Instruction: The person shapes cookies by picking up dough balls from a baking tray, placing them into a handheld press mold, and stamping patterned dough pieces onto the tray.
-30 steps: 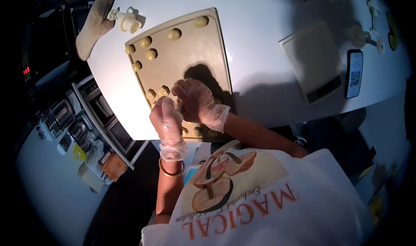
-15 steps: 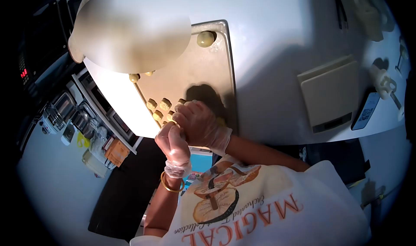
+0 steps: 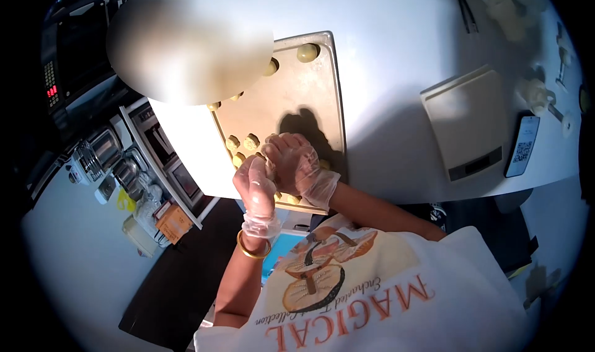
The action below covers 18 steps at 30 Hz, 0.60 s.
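Observation:
Both of my hands wear clear plastic gloves and meet over the lower part of a metal tray (image 3: 338, 104). My left hand (image 3: 255, 184), with a gold bangle at its wrist, has thumb and fingers pinched together. My right hand (image 3: 292, 165) is curled against its fingertips. Whatever lies between them is too hidden to name. Patterned dough pieces (image 3: 251, 142) sit on the tray beside my hands, and smooth round dough balls (image 3: 307, 52) are near its far edge.
A flat kitchen scale (image 3: 465, 126) and a phone (image 3: 522, 146) showing a code lie at the right. Beyond them are pale plastic tools (image 3: 538, 96). A blurred oval covers the upper left. Metal bowls (image 3: 127, 169) and an orange-brown box (image 3: 174, 224) stand at lower left.
The view has shifted, so tray and scale sit differently in it. A blurred oval now hides part of the tray. My hands remain together, with slightly changed finger positions.

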Available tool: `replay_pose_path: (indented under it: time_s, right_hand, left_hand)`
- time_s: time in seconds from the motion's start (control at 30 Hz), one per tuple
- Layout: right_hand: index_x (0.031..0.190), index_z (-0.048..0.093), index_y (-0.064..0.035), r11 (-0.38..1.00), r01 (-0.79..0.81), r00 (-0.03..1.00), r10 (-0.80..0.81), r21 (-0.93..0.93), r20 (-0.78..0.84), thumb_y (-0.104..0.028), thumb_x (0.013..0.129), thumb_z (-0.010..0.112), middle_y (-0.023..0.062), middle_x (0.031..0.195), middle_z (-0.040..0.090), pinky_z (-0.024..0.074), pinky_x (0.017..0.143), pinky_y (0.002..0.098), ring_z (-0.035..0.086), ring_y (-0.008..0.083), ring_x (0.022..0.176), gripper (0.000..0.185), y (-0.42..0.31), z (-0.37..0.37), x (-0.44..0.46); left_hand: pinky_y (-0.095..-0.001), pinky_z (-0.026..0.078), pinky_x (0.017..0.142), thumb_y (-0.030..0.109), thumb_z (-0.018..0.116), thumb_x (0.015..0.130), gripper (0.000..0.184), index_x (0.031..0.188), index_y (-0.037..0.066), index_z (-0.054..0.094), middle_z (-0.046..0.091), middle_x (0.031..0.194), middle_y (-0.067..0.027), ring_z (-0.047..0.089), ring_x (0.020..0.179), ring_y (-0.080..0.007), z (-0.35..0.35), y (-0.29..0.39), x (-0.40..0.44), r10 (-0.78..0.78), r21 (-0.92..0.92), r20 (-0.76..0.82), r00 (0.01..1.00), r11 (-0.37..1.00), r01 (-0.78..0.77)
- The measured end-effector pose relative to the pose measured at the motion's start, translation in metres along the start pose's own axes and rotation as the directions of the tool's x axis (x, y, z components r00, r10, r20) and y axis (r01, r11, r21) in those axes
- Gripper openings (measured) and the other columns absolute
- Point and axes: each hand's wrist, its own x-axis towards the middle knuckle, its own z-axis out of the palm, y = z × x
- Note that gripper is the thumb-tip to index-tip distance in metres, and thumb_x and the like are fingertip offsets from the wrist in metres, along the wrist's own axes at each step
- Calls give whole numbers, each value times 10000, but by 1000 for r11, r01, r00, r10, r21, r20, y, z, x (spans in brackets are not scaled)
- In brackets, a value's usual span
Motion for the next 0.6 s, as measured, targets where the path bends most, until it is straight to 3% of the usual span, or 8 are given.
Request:
replay_pose_path:
  time_s: [0.07, 0.1, 0.13, 0.2, 0.27, 0.37, 0.5, 0.6]
  right_hand:
    - [966, 510, -97, 995, 37, 993, -47, -95, -107, -286, 638, 692, 56, 896, 518, 387, 822, 378, 527, 234, 857, 420, 0, 1, -2]
    - [1094, 484, -87, 999, 8, 996, -5, 38, -95, -305, 621, 734, 83, 1011, 518, 351, 901, 426, 506, 268, 979, 578, -4, -3, -2]
    - [1231, 438, -67, 998, 23, 997, -19, 56, -76, -315, 616, 768, 121, 1147, 498, 306, 985, 462, 462, 295, 1117, 740, -5, -10, -5]
    - [1338, 360, -53, 994, 87, 995, -91, 69, 47, -297, 591, 800, 155, 1248, 458, 252, 1049, 500, 417, 315, 1199, 901, -3, -33, -9]
    - [1326, 375, -47, 977, 142, 987, -128, 156, -93, -199, 625, 760, 156, 1237, 477, 337, 1028, 454, 451, 312, 1174, 814, 6, -59, -14]
    - [1295, 424, -45, 995, 26, 990, -12, 96, -140, -156, 679, 708, 148, 1180, 545, 432, 935, 415, 540, 293, 1087, 688, 20, -104, -24]
    - [1180, 522, -29, 946, -91, 940, 185, 312, -287, -72, 738, 683, 115, 1005, 625, 488, 854, 348, 618, 236, 941, 472, 47, -112, -39]
    - [1136, 551, -29, 930, -121, 918, 238, 347, -318, -35, 745, 681, 92, 928, 632, 504, 807, 317, 624, 206, 860, 412, 54, -108, -44]
  left_hand:
    - [-272, 263, 523, 258, 452, 868, 316, 640, 41, 432, 402, 607, -3, 323, 554, -106, -8, 2, -4, 48, 0, 50, 998, 999, -48]
    - [-255, 276, 537, 305, 464, 895, 324, 703, 45, 480, 429, 649, 10, 348, 568, -102, -16, 1, -7, 80, 11, 96, 992, 997, -81]
    - [-247, 378, 638, 284, 582, 854, 337, 1004, -17, 552, 519, 858, -37, 442, 710, -92, -31, -8, -7, 11, -91, 219, 976, 996, 9]
    - [-259, 409, 680, 350, 618, 841, 546, 1209, -39, 511, 522, 1037, -80, 477, 758, -108, -39, -11, -9, 152, -108, 288, 946, 986, -125]
    - [-285, 431, 790, 528, 683, 779, 826, 1343, -26, 446, 508, 1172, -109, 526, 882, -150, -47, -19, -10, 37, -84, 365, 930, 996, -6]
    - [-355, 360, 991, 562, 673, 773, 818, 1315, -20, 484, 519, 1229, -106, 447, 1200, -217, -50, -39, -1, 37, -92, 458, 888, 996, 6]
    - [-359, 401, 961, 615, 614, 774, 825, 1300, -12, 508, 499, 1322, -117, 511, 1134, -225, -54, -62, 13, 101, -95, 515, 852, 994, -61]
    - [-212, 450, 620, 677, 649, 693, 926, 1320, 13, 496, 611, 1136, -121, 587, 874, -140, -62, -53, 17, 10, -67, 580, 815, 997, 35]
